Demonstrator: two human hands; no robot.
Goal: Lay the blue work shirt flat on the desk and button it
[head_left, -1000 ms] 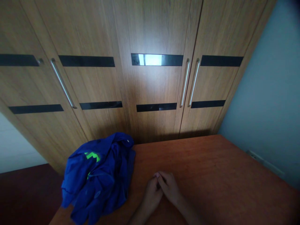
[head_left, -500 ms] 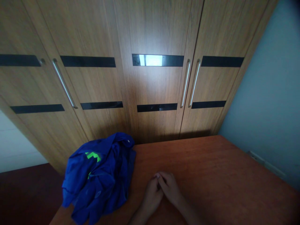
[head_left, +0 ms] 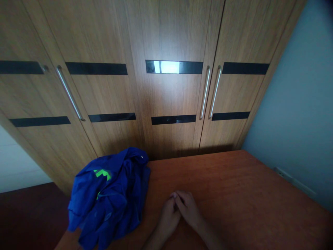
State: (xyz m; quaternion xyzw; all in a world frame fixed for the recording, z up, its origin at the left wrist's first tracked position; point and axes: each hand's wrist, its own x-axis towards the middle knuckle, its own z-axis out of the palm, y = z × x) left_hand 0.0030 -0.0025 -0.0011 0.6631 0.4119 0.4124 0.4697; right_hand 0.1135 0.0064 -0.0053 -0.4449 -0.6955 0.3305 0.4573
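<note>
My left hand (head_left: 169, 212) and my right hand (head_left: 189, 210) rest together on the reddish-brown wooden table (head_left: 234, 194), near its front middle. Their fingers are closed and meet at the tips, the thumbs close against each other. No object shows in either hand, though the undersides of the fingers are hidden. To the left of my hands, apart from them, lies a crumpled blue garment (head_left: 111, 201) with bright green patches. Its folds hide what kind of garment it is.
Behind the table stands a wooden wardrobe (head_left: 171, 93) with black strips and long metal handles (head_left: 205, 93); its doors are closed. A pale blue wall (head_left: 299, 114) with a socket strip (head_left: 295, 180) borders the right side. Dark floor (head_left: 31, 215) shows at lower left.
The view has shifted very slightly. My hands and the blue garment have stayed in place.
</note>
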